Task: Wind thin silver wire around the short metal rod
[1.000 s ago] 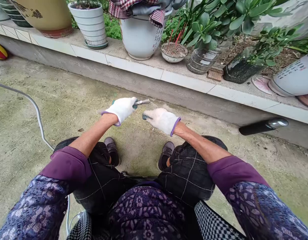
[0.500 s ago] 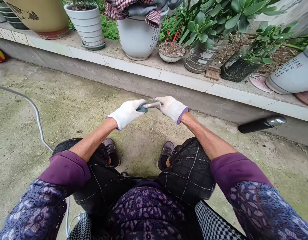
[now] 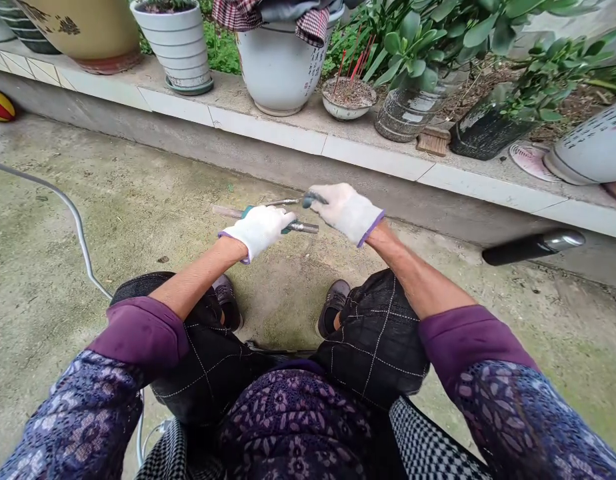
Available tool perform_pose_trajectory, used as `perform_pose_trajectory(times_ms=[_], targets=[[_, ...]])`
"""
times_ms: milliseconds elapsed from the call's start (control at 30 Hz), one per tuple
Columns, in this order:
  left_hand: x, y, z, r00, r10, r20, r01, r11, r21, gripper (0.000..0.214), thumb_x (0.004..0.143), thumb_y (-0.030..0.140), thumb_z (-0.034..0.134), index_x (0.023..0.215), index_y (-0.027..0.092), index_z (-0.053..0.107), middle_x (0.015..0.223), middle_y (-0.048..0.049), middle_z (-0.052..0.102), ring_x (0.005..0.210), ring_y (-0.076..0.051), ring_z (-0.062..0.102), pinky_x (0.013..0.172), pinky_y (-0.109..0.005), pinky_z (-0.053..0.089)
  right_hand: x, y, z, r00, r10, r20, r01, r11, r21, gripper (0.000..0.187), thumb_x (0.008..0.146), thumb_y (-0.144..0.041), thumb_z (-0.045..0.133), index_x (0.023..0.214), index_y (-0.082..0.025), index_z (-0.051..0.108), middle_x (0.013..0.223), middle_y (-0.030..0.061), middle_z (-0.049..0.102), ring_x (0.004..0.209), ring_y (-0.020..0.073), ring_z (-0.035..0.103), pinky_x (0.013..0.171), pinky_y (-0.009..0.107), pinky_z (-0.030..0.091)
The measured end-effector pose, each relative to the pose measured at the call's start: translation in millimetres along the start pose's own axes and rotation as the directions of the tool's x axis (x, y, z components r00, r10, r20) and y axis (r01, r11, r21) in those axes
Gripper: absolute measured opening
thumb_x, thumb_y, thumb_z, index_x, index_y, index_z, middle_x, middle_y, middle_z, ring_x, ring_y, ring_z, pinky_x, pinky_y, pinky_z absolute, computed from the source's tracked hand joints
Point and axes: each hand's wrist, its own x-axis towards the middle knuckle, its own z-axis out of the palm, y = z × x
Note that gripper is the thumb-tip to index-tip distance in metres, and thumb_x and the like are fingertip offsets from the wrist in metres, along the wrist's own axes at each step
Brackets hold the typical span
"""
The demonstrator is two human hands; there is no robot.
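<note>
My left hand (image 3: 263, 230), in a white glove with a purple cuff and green palm, is wrapped round a metal bar (image 3: 304, 227). Its shiny ribbed end sticks out to the right, and a duller brownish length shows to the left. Opposite it, my right hand (image 3: 344, 208), gloved alike, is closed with its dark fingertips together at the end of a thin metal rod (image 3: 282, 201). The rod points left, just beyond the bar and apart from it. The glove hides the exact grip on the rod. Both hands are over the concrete floor, ahead of my knees.
A tiled ledge (image 3: 268, 130) runs across the front, bearing flowerpots, a bowl with red sticks (image 3: 349, 100) and a small brush (image 3: 433, 141). A black-and-silver cylinder (image 3: 533, 247) leans by it at right. A grey hose (image 3: 78, 223) curves along the left; a ball (image 3: 0, 105) sits far left.
My hands were close together at the metal bar. Now the right has drawn away with the thin rod, and more of the bar shows on both sides of my left hand.
</note>
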Motion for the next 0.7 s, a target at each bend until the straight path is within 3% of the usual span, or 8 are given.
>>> perform_pose_trajectory(times_ms=[100, 167, 333, 433, 533, 600, 700], targets=[[-3.6, 9.2, -9.9, 0.998, 0.009, -0.064, -0.019, 0.988, -0.156, 0.029, 0.099, 0.033, 0.054, 0.121, 0.023, 0.069, 0.112, -0.0079, 0.075, 0.099, -0.024, 0.070, 0.084, -0.032, 0.049, 12.4, 23.3, 5.3, 0.997, 0.013, -0.070, -0.011, 0.999, 0.030, 0.029, 0.100, -0.025, 0.046, 0.108, -0.019, 0.074, 0.095, 0.0058, 0.074, 0.083, 0.0200, 0.061, 0.073, 0.030, 0.041], [-5.4, 9.8, -16.9, 0.992, -0.024, -0.123, -0.015, 0.951, -0.308, 0.030, 0.097, 0.033, 0.055, 0.122, 0.023, 0.069, 0.112, -0.0050, 0.075, 0.099, -0.021, 0.069, 0.086, -0.030, 0.049, 17.6, 31.8, 13.8, 0.998, 0.002, -0.055, 0.001, 0.999, 0.042, 0.028, 0.099, -0.024, 0.047, 0.105, -0.019, 0.074, 0.095, 0.0061, 0.074, 0.083, 0.0198, 0.061, 0.073, 0.029, 0.041], [-3.3, -5.4, -24.3, 0.957, -0.183, -0.226, 0.055, 0.877, -0.478, 0.029, 0.093, 0.030, 0.059, 0.118, 0.018, 0.070, 0.100, -0.0057, 0.075, 0.087, -0.019, 0.067, 0.081, -0.030, 0.050, 12.7, 14.8, 29.2, 0.998, -0.041, 0.053, 0.038, 0.998, 0.042, 0.029, 0.102, -0.027, 0.045, 0.107, -0.018, 0.072, 0.098, 0.0084, 0.075, 0.083, 0.0197, 0.064, 0.072, 0.029, 0.041], [1.3, -15.6, -22.3, 0.944, -0.243, -0.223, 0.129, 0.895, -0.427, 0.030, 0.094, 0.030, 0.059, 0.121, 0.021, 0.069, 0.102, -0.0063, 0.076, 0.088, -0.020, 0.067, 0.080, -0.030, 0.049, -0.7, -11.3, 27.4, 0.991, -0.097, 0.094, 0.101, 0.994, -0.032, 0.031, 0.103, -0.027, 0.042, 0.110, -0.020, 0.071, 0.100, 0.0090, 0.075, 0.086, 0.0213, 0.065, 0.074, 0.031, 0.041], [5.8, -20.3, -13.4, 0.957, -0.246, -0.156, 0.208, 0.951, -0.227, 0.030, 0.096, 0.028, 0.056, 0.123, 0.021, 0.068, 0.108, -0.0097, 0.075, 0.093, -0.023, 0.069, 0.081, -0.033, 0.049, -13.3, -32.8, 21.3, 0.974, -0.127, 0.189, 0.148, 0.984, -0.098, 0.032, 0.104, -0.028, 0.042, 0.110, -0.019, 0.072, 0.095, 0.0091, 0.074, 0.081, 0.0208, 0.064, 0.070, 0.031, 0.038], [7.3, -18.6, -4.2, 0.977, -0.189, -0.097, 0.183, 0.981, -0.068, 0.030, 0.098, 0.027, 0.054, 0.123, 0.021, 0.069, 0.109, -0.0127, 0.075, 0.097, -0.026, 0.070, 0.082, -0.035, 0.049, -17.3, -37.8, 15.8, 0.967, -0.149, 0.208, 0.173, 0.979, -0.104, 0.030, 0.104, -0.029, 0.044, 0.112, -0.020, 0.072, 0.094, 0.0080, 0.074, 0.079, 0.0196, 0.063, 0.068, 0.031, 0.037], [5.1, -8.0, 5.9, 0.999, -0.049, 0.007, 0.049, 0.998, 0.039, 0.028, 0.098, 0.023, 0.054, 0.119, 0.022, 0.071, 0.106, -0.0133, 0.075, 0.097, -0.027, 0.070, 0.083, -0.035, 0.048, -13.1, -25.9, 6.2, 0.989, -0.090, 0.118, 0.099, 0.993, -0.071, 0.029, 0.103, -0.027, 0.046, 0.118, -0.020, 0.071, 0.096, 0.0063, 0.074, 0.078, 0.0182, 0.062, 0.068, 0.030, 0.037]])
